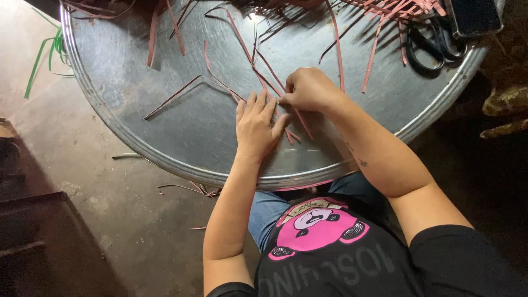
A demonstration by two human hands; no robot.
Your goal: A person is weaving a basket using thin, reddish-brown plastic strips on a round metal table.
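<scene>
A round metal tabletop (165,110) fills the view, strewn with thin reddish-brown strips (242,38). At its near edge, the left hand (256,124) lies flat, fingers spread, pressing crossed strips (289,129) down. Just beside it, touching, the right hand (308,88) is curled closed, pinching one strip. Black scissors (434,47) rest at the far right. Green strips (47,55) hang off the left edge.
</scene>
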